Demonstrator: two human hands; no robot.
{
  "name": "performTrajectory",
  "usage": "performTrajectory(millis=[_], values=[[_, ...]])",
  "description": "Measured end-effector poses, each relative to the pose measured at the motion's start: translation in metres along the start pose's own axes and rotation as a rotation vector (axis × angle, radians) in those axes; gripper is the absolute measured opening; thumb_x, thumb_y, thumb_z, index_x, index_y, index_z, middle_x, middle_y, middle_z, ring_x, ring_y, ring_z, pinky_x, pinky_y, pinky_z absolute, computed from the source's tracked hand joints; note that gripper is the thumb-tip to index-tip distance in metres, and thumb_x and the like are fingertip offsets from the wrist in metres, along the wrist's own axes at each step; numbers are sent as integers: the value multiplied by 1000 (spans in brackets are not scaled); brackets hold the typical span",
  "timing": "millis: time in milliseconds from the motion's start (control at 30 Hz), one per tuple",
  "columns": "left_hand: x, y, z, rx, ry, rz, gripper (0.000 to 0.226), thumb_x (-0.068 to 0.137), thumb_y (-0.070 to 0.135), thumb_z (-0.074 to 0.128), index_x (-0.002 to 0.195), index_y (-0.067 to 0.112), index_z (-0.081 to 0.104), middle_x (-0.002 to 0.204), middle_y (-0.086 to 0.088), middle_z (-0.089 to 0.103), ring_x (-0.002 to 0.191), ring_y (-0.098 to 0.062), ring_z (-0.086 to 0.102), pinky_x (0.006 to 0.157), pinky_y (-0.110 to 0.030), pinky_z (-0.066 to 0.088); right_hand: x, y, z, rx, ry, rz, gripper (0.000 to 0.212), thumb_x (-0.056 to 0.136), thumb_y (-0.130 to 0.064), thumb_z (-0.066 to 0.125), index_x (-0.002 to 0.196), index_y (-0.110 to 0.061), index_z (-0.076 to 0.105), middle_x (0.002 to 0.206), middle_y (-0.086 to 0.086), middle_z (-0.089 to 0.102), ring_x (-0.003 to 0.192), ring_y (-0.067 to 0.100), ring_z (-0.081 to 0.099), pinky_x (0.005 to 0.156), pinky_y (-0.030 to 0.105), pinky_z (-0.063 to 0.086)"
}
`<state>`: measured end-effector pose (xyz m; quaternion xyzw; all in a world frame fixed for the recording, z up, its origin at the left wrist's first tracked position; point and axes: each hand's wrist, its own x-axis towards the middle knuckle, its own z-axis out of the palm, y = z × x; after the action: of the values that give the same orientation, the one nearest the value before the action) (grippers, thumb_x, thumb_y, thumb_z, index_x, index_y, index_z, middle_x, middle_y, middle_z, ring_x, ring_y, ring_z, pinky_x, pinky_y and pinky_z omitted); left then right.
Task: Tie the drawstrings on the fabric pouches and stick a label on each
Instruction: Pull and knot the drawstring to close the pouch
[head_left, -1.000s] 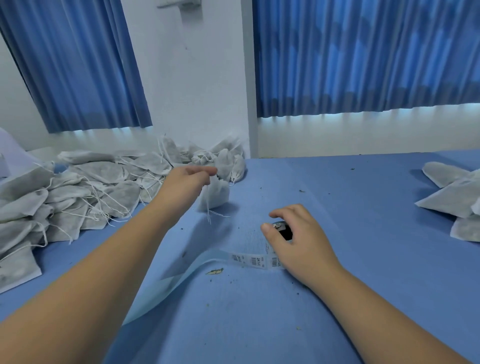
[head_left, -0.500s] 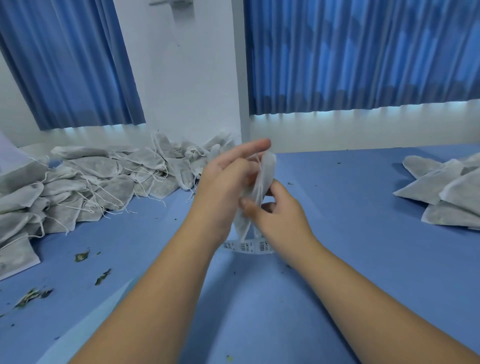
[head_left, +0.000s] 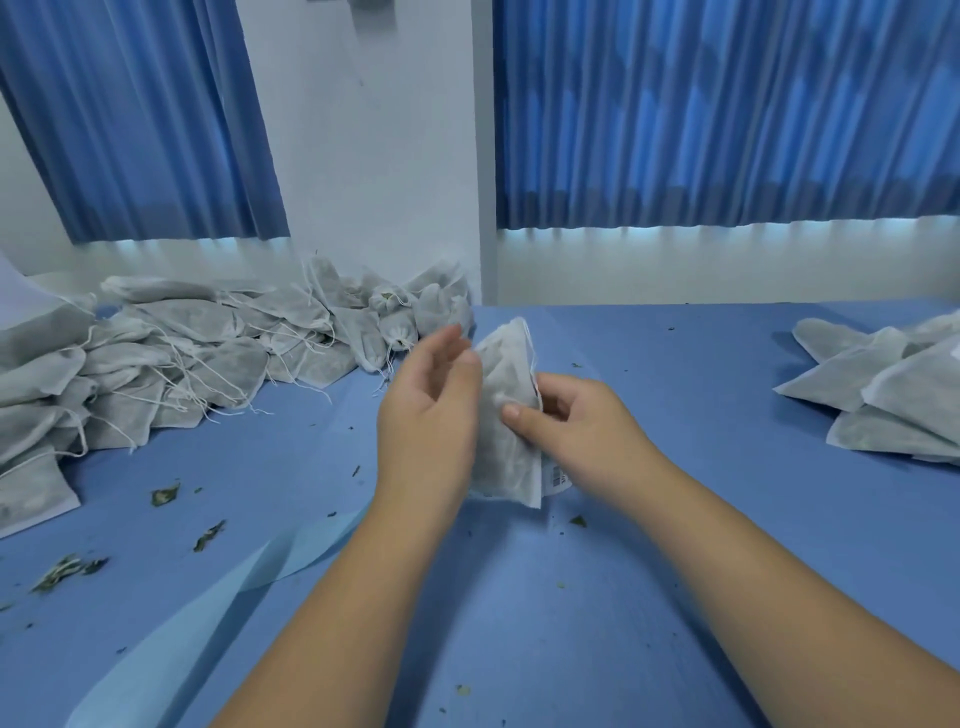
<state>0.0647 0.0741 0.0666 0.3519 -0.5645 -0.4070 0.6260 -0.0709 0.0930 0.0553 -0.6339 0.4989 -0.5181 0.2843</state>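
**DESK:** Counts, left to right?

**PHOTOGRAPHER:** One big heap of grey-white non-woven drawstring pouches (head_left: 156, 374) sits at the far left of the blue-covered table (head_left: 675, 597), too overlapped to count. Then come two bare hands, the left hand (head_left: 431, 395) and the right hand (head_left: 576, 426), with one held grey-white fabric pouch (head_left: 506, 415) between them. Below it is one strip of white barcode labels (head_left: 558, 475). At the right edge lies a smaller heap of flat pouches (head_left: 883, 395); about five show, cut by the frame.

**DESK:** The pouch in hand?

**PHOTOGRAPHER:** It stands on edge over the middle of the table, flat and soft, dark filling showing through the cloth. A thin white drawstring (head_left: 530, 343) runs along its upper right edge; whether it is knotted I cannot tell. The left hand lies against the pouch's left face, fingers nearly straight, gripping nothing that shows. The right hand pinches it, thumb on the near face, fingers curled behind.

**DESK:** Around it?

**PHOTOGRAPHER:** A pale blue backing strip (head_left: 208, 623) curls across the near left, passing under the left forearm. Green leaf crumbs (head_left: 67, 569) are scattered there. The label strip is mostly hidden by the pouch and the right hand. Two pleated blue curtains (head_left: 727, 104) hang behind, a white wall (head_left: 374, 156) between them.
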Motion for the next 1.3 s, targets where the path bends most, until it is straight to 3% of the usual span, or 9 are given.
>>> performTrajectory(millis=[67, 167, 333, 567, 733, 933, 1067, 1233, 1300], values=[[-2, -1, 2, 183, -84, -21, 27, 96, 26, 60, 122, 29, 62, 116, 15, 65, 106, 1, 61, 97, -26, 46, -1, -2, -1, -153, -27, -2, 22, 94, -21, 60, 82, -4, 65, 68, 9, 63, 60, 17, 54, 61, 31, 44], [-4, 1, 2, 295, -126, -16, 39, 94, 31, 61, 133, 28, 58, 117, 18, 64, 108, 1, 60, 98, -23, 45, -6, -8, -5, -334, -27, 3, 41, 97, -31, 54, 66, -4, 49, 53, -7, 43, 52, 10, 37, 53, 29, 31], [-7, 7, 1, 206, -233, -129, 34, 91, 25, 67, 125, 25, 65, 109, 11, 71, 99, -2, 67, 91, -22, 51, -28, -20, -18, -258, -27, 6, 59, 87, -58, 43, 63, -7, 58, 54, -6, 62, 53, 10, 58, 60, 28, 47], [-19, 16, 6, 280, -513, -210, 13, 80, 22, 65, 82, 26, 77, 73, 9, 73, 62, -3, 61, 62, -14, 47, -54, -14, -66, 64, 103, 62, 47, 92, -39, 45, 81, -1, 70, 66, 12, 69, 52, 19, 60, 52, 24, 46], [-32, 15, 18, 356, -559, -193, 16, 70, 27, 55, 63, 17, 66, 55, 4, 55, 55, -13, 45, 60, -27, 37, -66, -2, -75, -83, 98, 212, 35, 99, -21, 51, 73, -6, 70, 57, 4, 64, 48, 15, 56, 51, 22, 46], [-40, 18, 17, 321, -732, -133, 36, 79, 49, 53, 69, 18, 67, 62, 13, 54, 54, -5, 46, 52, -14, 38, -67, -11, -74, -59, 128, 218, 30, 96, -23, 57, 71, -11, 70, 45, -3, 39, 38, 12, 31, 39, 17, 28], [-44, 21, 18, 236, -831, -177, 28, 80, 42, 59, 59, 25, 69, 55, 13, 58, 53, -3, 52, 58, -14, 40, -69, -12, -79, -154, 213, 162, 26, 91, -26, 64, 68, -14, 70, 47, -9, 28, 42, 8, 21, 40, 14, 21], [-48, 21, 20, 140, -894, -249, 30, 86, 41, 62, 63, 24, 69, 75, 4, 73, 63, -12, 60, 59, -16, 46, -68, -13, -77, -169, 305, 78, 24, 89, -25, 67, 68, -13, 69, 48, -9, 29, 43, 6, 23, 40, 12, 22], [-53, 16, 24, 250, -851, -225, 29, 93, 31, 61, 67, 22, 71, 74, 10, 72, 68, -3, 63, 64, -11, 46, -68, -13, -78, -155, 333, 55, 23, 88, -25, 67, 68, -13, 70, 47, -11, 28, 43, 6, 23, 40, 13, 22]])
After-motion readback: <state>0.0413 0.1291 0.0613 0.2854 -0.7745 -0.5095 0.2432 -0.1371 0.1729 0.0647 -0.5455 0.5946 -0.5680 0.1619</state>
